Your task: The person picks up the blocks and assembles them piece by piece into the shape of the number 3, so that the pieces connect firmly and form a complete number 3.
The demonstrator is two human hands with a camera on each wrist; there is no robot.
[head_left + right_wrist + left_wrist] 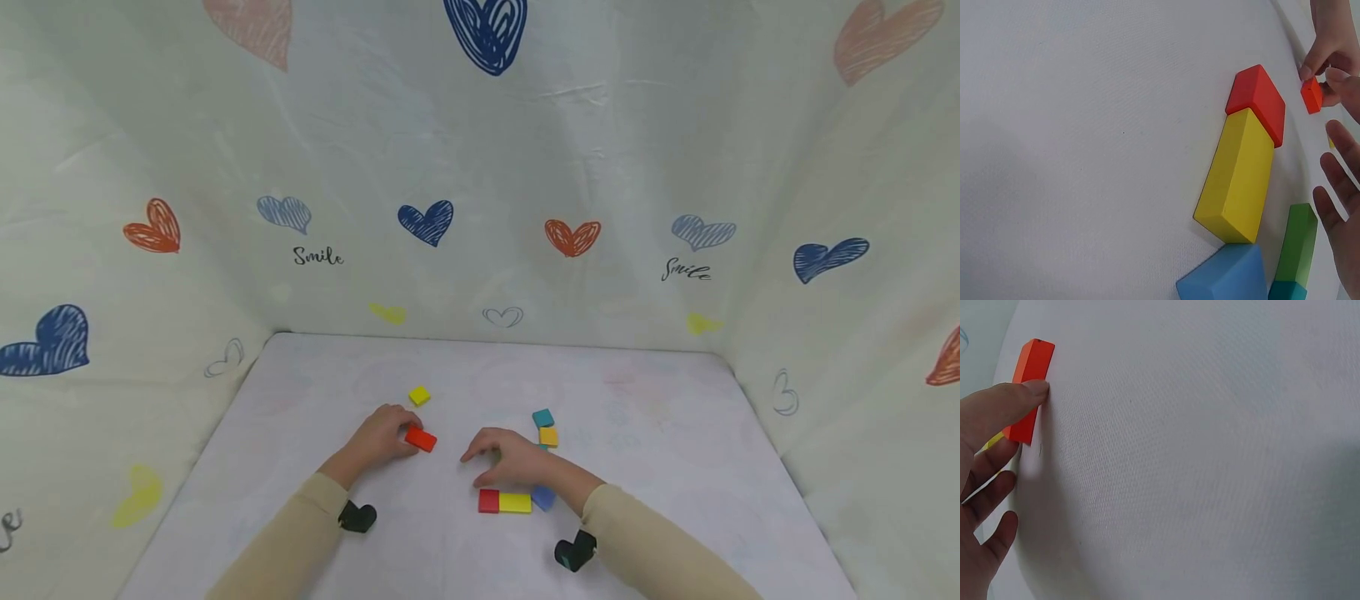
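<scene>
An orange-red rectangular block [421, 439] is pinched between thumb and fingers of my left hand [381, 435]. The left wrist view shows the thumb lying across its face. My right hand [513, 458] holds nothing; its thumb and fingers are spread apart just behind a short row of blocks. That row has a red block [1257, 100] end to end with a yellow block [1235, 178], and a blue block [1225, 275] touches the yellow one's other end. A green block [1297, 240] meets a teal block [1288, 290], partly hidden from the head view by my right hand.
Beyond my left hand lies a small yellow block [419, 396]. Behind my right wrist are an orange-yellow block [549, 437] and another teal block [543, 418]. A white cloth covers the table [637, 392], with a heart-printed curtain [495, 275] around its back and sides.
</scene>
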